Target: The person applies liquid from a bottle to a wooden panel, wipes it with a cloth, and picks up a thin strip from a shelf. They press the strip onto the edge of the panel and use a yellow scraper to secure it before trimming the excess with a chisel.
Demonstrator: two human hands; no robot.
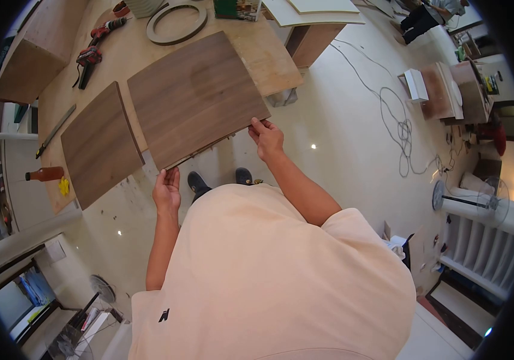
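Apart, left hand (167, 191), right hand (266, 139) at panel (197, 96)

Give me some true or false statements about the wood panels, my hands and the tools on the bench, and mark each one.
1. The left hand and right hand both grip the dark wood panel at its near edge. True.
2. A second panel lies on the workbench beside it. True.
3. The red drill is in the right hand. False: it lies on the workbench, away from both hands.
4. The wooden ring lies on the floor. False: it is on the workbench.
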